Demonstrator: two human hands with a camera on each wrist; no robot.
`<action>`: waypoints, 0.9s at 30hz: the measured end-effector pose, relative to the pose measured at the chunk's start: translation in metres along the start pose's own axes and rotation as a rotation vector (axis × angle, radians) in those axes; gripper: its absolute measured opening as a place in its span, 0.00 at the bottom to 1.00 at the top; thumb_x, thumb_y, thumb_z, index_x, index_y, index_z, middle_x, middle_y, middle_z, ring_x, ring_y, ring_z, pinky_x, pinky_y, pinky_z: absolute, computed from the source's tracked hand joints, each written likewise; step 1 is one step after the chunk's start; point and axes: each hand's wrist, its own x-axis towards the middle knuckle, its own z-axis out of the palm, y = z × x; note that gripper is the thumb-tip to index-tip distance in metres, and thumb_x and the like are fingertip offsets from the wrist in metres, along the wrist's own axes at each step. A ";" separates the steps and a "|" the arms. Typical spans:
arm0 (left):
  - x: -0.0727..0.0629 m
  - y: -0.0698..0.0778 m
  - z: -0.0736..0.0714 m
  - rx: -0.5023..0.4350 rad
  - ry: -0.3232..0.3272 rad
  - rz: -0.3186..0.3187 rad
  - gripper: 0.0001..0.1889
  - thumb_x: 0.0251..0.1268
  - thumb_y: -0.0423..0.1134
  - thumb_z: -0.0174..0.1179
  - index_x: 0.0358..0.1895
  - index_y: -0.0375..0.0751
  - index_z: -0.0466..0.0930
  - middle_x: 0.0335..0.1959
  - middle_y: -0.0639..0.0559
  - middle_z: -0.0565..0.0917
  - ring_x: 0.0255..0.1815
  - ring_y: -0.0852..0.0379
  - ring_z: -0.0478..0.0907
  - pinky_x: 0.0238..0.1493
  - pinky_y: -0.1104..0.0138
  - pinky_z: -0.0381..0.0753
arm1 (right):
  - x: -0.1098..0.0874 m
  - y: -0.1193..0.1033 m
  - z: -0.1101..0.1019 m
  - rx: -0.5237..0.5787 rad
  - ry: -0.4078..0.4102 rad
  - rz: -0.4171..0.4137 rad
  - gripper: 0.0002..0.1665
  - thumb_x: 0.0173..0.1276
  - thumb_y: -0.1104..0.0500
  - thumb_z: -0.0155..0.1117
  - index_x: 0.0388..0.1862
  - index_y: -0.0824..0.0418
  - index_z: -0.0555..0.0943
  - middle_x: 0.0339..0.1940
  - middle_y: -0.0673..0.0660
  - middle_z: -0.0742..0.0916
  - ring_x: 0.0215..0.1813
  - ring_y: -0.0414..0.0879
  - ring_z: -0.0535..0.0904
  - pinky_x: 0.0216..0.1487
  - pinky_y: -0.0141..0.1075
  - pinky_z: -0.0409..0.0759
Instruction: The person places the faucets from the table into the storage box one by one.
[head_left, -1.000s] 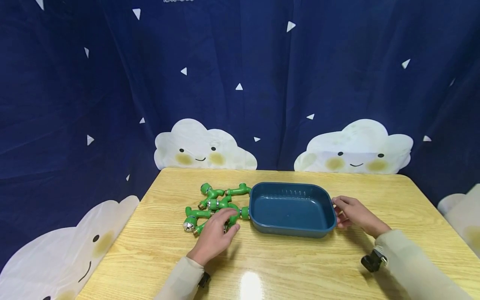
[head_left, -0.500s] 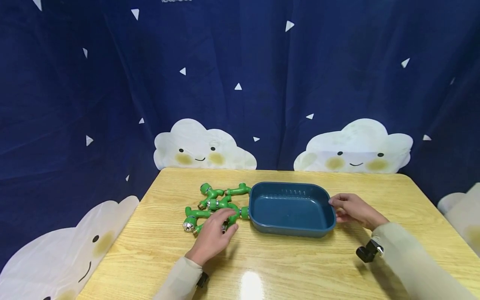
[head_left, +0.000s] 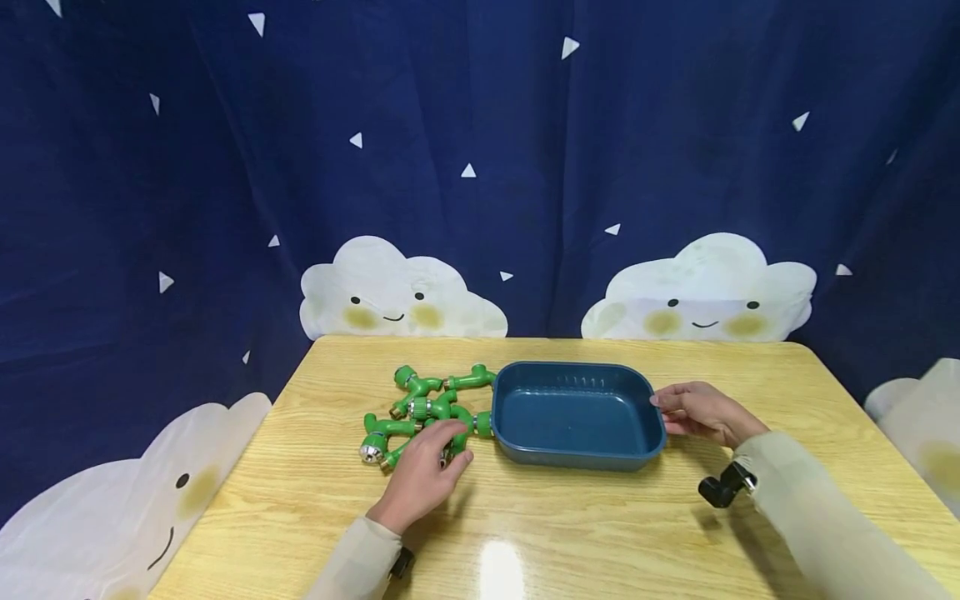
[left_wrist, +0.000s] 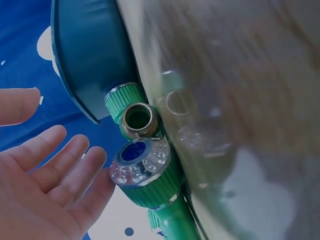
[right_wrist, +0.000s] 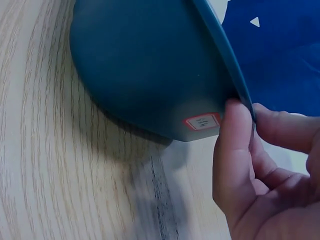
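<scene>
A dark blue rectangular plastic basin (head_left: 577, 457) stands on the table. My right hand (head_left: 701, 412) pinches its right rim between thumb and fingers; the right wrist view shows the thumb (right_wrist: 285, 127) on one side of the rim and a finger on the other. Left of the basin lies a loose group of green taps (head_left: 420, 407) with brass threaded ends and silvery fittings. My left hand (head_left: 423, 475) is over the near side of that group, fingers relaxed. In the left wrist view its fingers (left_wrist: 75, 170) are beside a green tap (left_wrist: 150, 170) with a shiny cap, holding nothing.
The wooden table (head_left: 585, 533) ends at a dark blue curtain (head_left: 525, 167) printed with clouds and triangles. Some taps lie close against the basin's left wall. A red-bordered label (right_wrist: 201, 121) is on the basin's outer wall.
My right hand has moved slightly up, from beside the basin's right edge to a pinch on its rim. The left hand stays over the taps. The head view has shifted slightly.
</scene>
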 end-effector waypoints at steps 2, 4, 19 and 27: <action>0.000 0.000 0.000 -0.008 -0.001 -0.001 0.19 0.64 0.39 0.65 0.57 0.38 0.82 0.58 0.44 0.83 0.62 0.46 0.79 0.63 0.50 0.77 | 0.001 0.000 0.000 0.005 0.002 0.002 0.23 0.76 0.61 0.55 0.62 0.76 0.69 0.31 0.51 0.86 0.32 0.37 0.85 0.38 0.30 0.86; 0.000 0.000 -0.001 -0.012 -0.003 -0.004 0.19 0.64 0.39 0.65 0.57 0.38 0.82 0.59 0.43 0.83 0.63 0.46 0.79 0.63 0.50 0.77 | 0.001 0.000 -0.001 -0.003 -0.003 0.000 0.24 0.76 0.61 0.55 0.63 0.76 0.68 0.31 0.51 0.86 0.33 0.37 0.85 0.38 0.30 0.86; 0.005 0.004 -0.005 -0.001 -0.005 0.007 0.19 0.66 0.41 0.64 0.58 0.41 0.81 0.59 0.46 0.83 0.63 0.48 0.79 0.63 0.52 0.78 | -0.001 0.000 -0.005 -0.042 -0.001 0.012 0.22 0.75 0.61 0.56 0.60 0.74 0.71 0.29 0.50 0.86 0.30 0.36 0.85 0.36 0.30 0.86; 0.002 -0.001 -0.012 0.005 0.014 -0.029 0.19 0.65 0.39 0.65 0.58 0.41 0.81 0.59 0.46 0.83 0.64 0.46 0.78 0.63 0.50 0.77 | -0.004 0.002 0.001 -0.068 -0.047 0.006 0.22 0.74 0.61 0.57 0.59 0.75 0.70 0.30 0.50 0.85 0.31 0.37 0.84 0.37 0.31 0.86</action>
